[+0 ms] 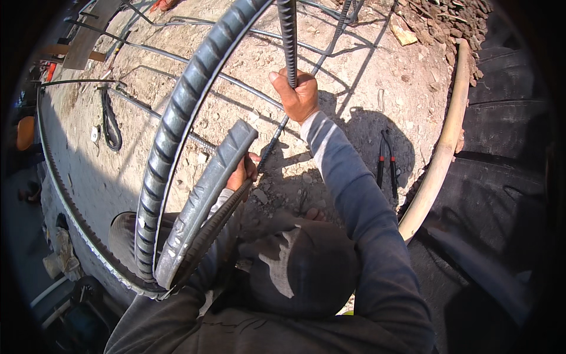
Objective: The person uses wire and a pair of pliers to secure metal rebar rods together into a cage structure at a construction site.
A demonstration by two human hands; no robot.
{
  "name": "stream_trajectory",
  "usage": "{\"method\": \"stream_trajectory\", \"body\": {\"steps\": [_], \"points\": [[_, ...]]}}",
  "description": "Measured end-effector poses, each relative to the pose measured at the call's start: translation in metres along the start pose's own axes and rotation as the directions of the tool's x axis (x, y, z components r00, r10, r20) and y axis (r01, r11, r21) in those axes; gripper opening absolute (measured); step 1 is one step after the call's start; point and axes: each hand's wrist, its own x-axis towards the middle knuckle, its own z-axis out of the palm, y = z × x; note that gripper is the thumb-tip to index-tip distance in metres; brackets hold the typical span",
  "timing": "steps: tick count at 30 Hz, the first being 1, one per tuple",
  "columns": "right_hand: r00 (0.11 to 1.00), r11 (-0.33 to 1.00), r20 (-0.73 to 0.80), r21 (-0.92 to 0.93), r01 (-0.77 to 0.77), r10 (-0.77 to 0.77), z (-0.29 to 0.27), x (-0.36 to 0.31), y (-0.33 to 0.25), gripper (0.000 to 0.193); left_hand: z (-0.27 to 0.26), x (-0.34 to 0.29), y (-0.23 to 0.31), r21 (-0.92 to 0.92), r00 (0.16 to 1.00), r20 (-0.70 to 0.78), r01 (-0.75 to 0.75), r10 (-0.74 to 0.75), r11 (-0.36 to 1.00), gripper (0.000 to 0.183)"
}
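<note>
My right hand (299, 97) is closed around an upright ribbed rebar rod (287, 35), thumb up along it. My left hand (239, 174) sits lower and nearer, partly hidden behind the blunt end of a thick rebar piece (209, 183). Its fingers curl at a dark ribbed rebar (221, 221) slanting down toward me. A large curved rebar (177, 112) arches across the left of the view, close to the camera. Thinner steel rods (250, 89) cross over the ground beyond my hands. Right of my right forearm lie nippers (387, 165) with red and black handles.
A bamboo pole (439, 150) edges the pale, dusty ground (348, 71) on the right, beside black sheeting (501, 141). Broken brick rubble (439, 29) lies at the far right. A black looped cord (111, 121), a small white tape measure (95, 134) and boards (91, 35) lie left.
</note>
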Motion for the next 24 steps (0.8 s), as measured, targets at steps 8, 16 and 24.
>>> {"method": "stream_trajectory", "body": {"steps": [8,16,24], "points": [[1.000,1.000,-0.014,0.007,0.011,-0.010,0.009,0.001,0.001,0.033,-0.050,-0.022,-0.144,0.507,0.986,-0.166,0.082,0.003,0.858,0.016],[0.999,0.998,-0.044,-0.057,0.021,-0.024,0.003,0.000,0.005,0.042,0.122,0.036,-0.011,0.486,0.753,-0.017,-0.569,0.658,0.664,0.035],[0.996,0.998,-0.066,-0.021,0.067,-0.068,-0.002,-0.004,0.004,0.039,0.131,0.089,-0.016,0.490,0.714,-0.010,-0.607,0.701,0.625,0.041]]}}
